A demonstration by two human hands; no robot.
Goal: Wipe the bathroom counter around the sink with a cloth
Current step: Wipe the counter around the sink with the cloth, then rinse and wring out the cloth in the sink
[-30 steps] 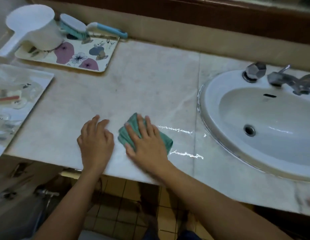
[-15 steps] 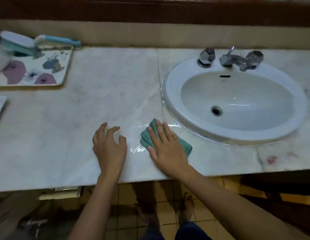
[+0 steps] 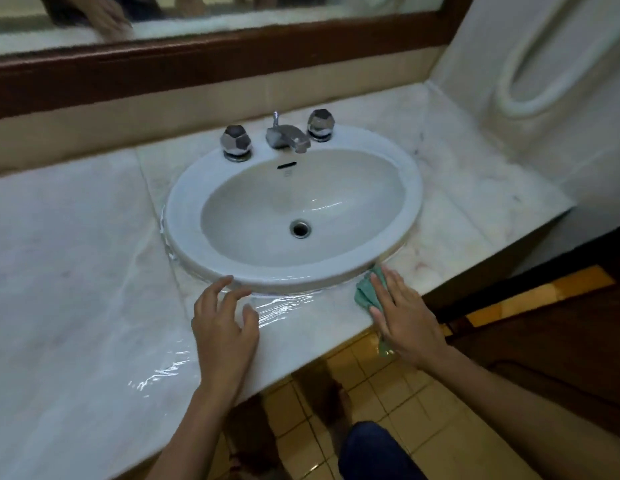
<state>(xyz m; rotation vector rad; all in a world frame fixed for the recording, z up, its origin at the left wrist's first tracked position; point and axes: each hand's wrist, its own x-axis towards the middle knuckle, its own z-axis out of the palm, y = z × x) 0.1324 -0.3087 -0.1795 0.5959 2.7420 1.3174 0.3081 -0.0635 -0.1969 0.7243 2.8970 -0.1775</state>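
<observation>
A white oval sink [image 3: 410, 209] is set into the pale marble counter [image 3: 76, 271]. My right hand [image 3: 402, 313] lies flat with straight fingers on a green cloth [image 3: 365, 294], pressing it to the counter just right of the sink's front rim. Part of the cloth hangs over the counter's front edge. My left hand [image 3: 223, 325] rests on the counter in front of the sink, fingers spread and slightly bent, fingertips near the rim, holding nothing. A wet, shiny streak [image 3: 281, 306] lies on the marble between my hands.
A chrome tap [image 3: 286, 135] with two faceted knobs [image 3: 236, 142] stands at the back of the sink. A wood-framed mirror [image 3: 232, 60] runs along the wall behind. A white wall closes the counter's right end. Yellow floor tiles [image 3: 371, 386] show below the counter edge.
My right hand has slid the cloth rightward along the sink's front, from its left side to its right. My left hand followed right. The view shifted right, and the tray left the frame.
</observation>
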